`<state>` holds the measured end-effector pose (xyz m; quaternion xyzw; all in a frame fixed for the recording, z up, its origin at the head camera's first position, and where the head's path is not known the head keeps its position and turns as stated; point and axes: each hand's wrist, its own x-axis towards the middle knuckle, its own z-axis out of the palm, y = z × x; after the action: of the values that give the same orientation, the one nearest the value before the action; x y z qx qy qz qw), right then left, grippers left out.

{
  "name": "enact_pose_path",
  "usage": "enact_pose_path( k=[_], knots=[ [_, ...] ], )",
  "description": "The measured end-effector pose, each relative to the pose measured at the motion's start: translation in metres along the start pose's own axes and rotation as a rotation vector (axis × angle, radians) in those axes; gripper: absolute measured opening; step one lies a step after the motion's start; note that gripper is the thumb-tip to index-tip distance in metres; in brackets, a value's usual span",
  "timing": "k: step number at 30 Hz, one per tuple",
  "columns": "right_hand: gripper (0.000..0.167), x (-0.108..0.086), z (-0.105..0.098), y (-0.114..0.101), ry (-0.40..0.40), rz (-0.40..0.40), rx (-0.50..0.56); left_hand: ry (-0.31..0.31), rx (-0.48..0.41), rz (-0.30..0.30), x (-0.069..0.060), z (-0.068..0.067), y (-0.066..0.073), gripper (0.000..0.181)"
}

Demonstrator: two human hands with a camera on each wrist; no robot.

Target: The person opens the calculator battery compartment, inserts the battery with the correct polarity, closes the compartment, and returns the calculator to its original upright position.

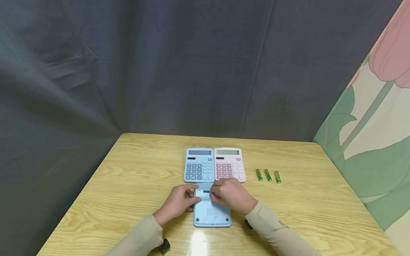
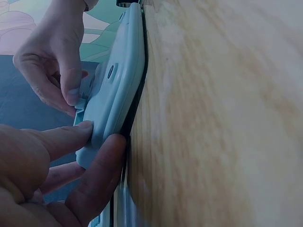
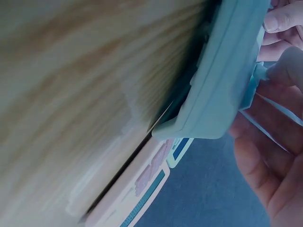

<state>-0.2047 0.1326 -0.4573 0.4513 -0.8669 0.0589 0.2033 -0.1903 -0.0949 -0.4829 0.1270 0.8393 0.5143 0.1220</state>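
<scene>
A light blue calculator (image 1: 211, 213) lies face down near the middle of the table, a dark battery slot (image 1: 206, 191) showing on its back. My left hand (image 1: 180, 200) grips its left edge, thumb on the back and fingers along the side, as the left wrist view shows. Over the slot's right end, my right hand (image 1: 231, 193) pinches a small light blue battery cover (image 3: 253, 85) between thumb and fingers. The cover stands tilted up at the calculator's back. The right hand's fingers hide part of the slot in the head view.
Just beyond, a blue calculator (image 1: 199, 165) and a pink calculator (image 1: 229, 165) lie face up side by side. To their right, three green batteries, a left one (image 1: 259, 175), a middle one (image 1: 268, 175) and a right one (image 1: 277, 177), rest on the wooden table (image 1: 144, 167).
</scene>
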Motion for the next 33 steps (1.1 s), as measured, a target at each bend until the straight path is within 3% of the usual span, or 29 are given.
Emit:
enact_pose_path(
  k=[13,22,27,33],
  knots=[
    [0.005,0.002,0.001,-0.002,0.013,0.054,0.022,0.008,0.007,0.014,-0.002,-0.001,0.0,0.048],
    [0.003,-0.005,-0.004,0.002,0.098,0.119,0.101,0.003,-0.007,0.007,-0.002,-0.002,0.0,0.048],
    [0.006,-0.015,-0.012,0.01,0.131,0.136,0.087,0.004,-0.011,-0.002,-0.002,-0.001,0.001,0.049],
    [0.012,-0.037,-0.015,0.022,0.117,0.177,0.081,0.006,-0.012,-0.011,-0.003,-0.001,-0.001,0.05]
  ],
)
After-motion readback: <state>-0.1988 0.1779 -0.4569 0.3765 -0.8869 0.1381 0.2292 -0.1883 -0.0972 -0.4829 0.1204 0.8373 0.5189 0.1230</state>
